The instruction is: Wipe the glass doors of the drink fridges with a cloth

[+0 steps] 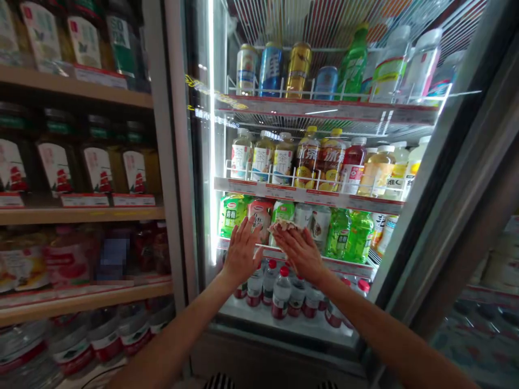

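Both my arms reach forward to the glass door [259, 121] of a lit drinks cooler. My right hand [299, 253] holds a crumpled pale cloth [286, 225] under its fingers, up against the glass. The cloth bunches out above the fingertips. Beside it on the left, my left hand [242, 253] is raised with its fingers stretched out and nothing in it. Whether its palm touches the glass I cannot tell. Behind the hands, through the door, show a red-labelled bottle [260, 210] and green bottles [349, 235].
Bottles and cans, among them a gold can [299, 70], line the cooler's shelves. Red-capped water bottles [281, 294] stand at its bottom. On the left, an open wooden shelf [81, 213] carries dark bottles. A dark metal door frame [441, 237] slants along the right.
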Action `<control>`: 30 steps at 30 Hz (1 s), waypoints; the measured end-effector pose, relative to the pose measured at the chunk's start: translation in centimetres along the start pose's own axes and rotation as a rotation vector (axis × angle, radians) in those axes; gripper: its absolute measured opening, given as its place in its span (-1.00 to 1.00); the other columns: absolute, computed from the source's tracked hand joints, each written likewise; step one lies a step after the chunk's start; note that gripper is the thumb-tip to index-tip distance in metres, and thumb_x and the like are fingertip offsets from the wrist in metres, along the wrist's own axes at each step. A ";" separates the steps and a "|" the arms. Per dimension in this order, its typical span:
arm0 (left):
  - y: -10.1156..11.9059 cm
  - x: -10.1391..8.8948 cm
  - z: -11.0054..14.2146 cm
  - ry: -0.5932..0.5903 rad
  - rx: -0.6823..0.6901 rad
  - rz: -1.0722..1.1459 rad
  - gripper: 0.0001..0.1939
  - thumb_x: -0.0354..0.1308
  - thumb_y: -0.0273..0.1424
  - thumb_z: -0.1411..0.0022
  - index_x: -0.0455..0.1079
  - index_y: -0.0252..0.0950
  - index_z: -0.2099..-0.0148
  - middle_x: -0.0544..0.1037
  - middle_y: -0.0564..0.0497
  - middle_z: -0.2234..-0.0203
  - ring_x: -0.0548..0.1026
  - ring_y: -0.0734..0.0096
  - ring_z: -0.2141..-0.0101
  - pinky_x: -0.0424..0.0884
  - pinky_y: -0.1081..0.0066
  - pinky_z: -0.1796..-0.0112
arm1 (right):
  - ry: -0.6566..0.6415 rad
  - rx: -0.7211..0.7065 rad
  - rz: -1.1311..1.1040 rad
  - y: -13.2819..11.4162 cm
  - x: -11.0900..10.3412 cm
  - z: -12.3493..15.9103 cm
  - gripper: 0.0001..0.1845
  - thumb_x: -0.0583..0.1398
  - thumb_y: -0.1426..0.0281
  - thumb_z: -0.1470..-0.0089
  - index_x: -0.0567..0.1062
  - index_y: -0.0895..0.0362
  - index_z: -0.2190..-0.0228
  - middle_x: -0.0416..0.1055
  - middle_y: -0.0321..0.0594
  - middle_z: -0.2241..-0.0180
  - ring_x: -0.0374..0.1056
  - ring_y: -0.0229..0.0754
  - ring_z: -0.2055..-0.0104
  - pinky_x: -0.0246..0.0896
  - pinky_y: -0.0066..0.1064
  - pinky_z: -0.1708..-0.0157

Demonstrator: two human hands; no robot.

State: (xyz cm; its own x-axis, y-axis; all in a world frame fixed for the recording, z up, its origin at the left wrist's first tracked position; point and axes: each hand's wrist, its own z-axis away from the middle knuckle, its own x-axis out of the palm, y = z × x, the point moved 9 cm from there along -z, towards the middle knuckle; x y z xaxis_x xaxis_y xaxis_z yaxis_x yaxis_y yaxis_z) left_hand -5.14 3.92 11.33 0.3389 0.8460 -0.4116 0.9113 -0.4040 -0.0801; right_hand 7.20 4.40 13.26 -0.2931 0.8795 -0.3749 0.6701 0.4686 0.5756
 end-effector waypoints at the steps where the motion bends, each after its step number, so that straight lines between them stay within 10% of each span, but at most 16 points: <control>1: -0.4 0.0 0.2 -0.013 -0.001 -0.010 -0.46 -0.01 -0.42 -0.17 0.02 -0.38 -0.19 0.06 -0.24 -0.20 -0.10 0.14 -0.23 -0.01 0.06 -0.15 | -0.001 -0.007 -0.010 -0.1 0.1 -0.5 -0.39 0.03 0.46 -0.02 0.12 0.02 -0.14 0.24 -0.24 -0.10 -0.01 -0.15 -0.21 -0.44 -0.07 -0.23; 6: -2.0 -0.2 1.0 -0.027 -0.024 -0.049 -0.46 -0.01 -0.42 -0.17 0.03 -0.40 -0.19 0.06 -0.25 -0.20 -0.12 0.12 -0.23 0.00 0.05 -0.15 | 0.156 0.256 0.010 2.9 -1.6 -3.9 -0.35 0.02 0.43 -0.05 0.01 0.07 -0.18 0.10 -0.14 -0.18 -0.11 -0.09 -0.25 -0.42 -0.02 -0.22; 13: -4.2 -1.2 1.5 -0.023 -0.051 -0.089 -0.49 -0.03 -0.42 -0.19 0.04 -0.40 -0.18 0.10 -0.26 -0.18 -0.08 0.12 -0.23 0.03 0.05 -0.13 | -0.047 -0.066 -0.069 -3.0 1.7 -4.1 -0.36 0.04 0.45 -0.02 0.06 0.03 -0.16 0.15 -0.25 -0.16 -0.04 -0.13 -0.22 -0.55 -0.07 -0.24; 18: -5.8 -2.0 1.4 0.018 -0.087 -0.089 -0.46 -0.04 -0.43 -0.18 -0.02 -0.35 -0.21 0.08 -0.24 -0.19 -0.06 0.14 -0.22 0.04 0.04 -0.13 | 0.065 0.152 -0.030 -0.6 0.5 -6.8 -0.34 0.01 0.46 -0.06 -0.03 0.06 -0.19 0.03 -0.17 -0.21 -0.14 -0.08 -0.26 -0.47 -0.01 -0.22; 25: -7.3 -2.0 2.4 0.000 -0.118 -0.085 -0.45 -0.04 -0.42 -0.19 -0.04 -0.31 -0.22 0.11 -0.21 -0.19 -0.01 0.13 -0.21 0.09 0.00 -0.11 | -0.068 -0.117 -0.129 -6.5 3.3 -5.8 -0.36 0.02 0.48 -0.05 0.02 0.08 -0.18 0.15 -0.18 -0.15 0.00 -0.12 -0.21 -0.29 -0.05 -0.22; 30: -8.6 -2.6 2.2 0.032 -0.169 -0.085 -0.44 -0.04 -0.39 -0.19 -0.04 -0.33 -0.22 0.10 -0.24 -0.19 0.02 0.12 -0.20 0.08 0.00 -0.11 | 0.045 0.114 -0.086 -3.6 2.2 -9.4 -0.38 0.00 0.49 -0.08 0.02 0.09 -0.18 0.03 -0.17 -0.21 -0.11 -0.06 -0.25 -0.37 0.03 -0.21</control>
State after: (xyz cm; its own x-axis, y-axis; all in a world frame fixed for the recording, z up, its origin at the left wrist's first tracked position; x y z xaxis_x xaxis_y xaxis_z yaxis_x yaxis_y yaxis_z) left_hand -14.39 4.43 11.10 0.2634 0.8863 -0.3809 0.9624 -0.2684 0.0411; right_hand -2.31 5.42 17.17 -0.3813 0.8406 -0.3846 0.7136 0.5322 0.4556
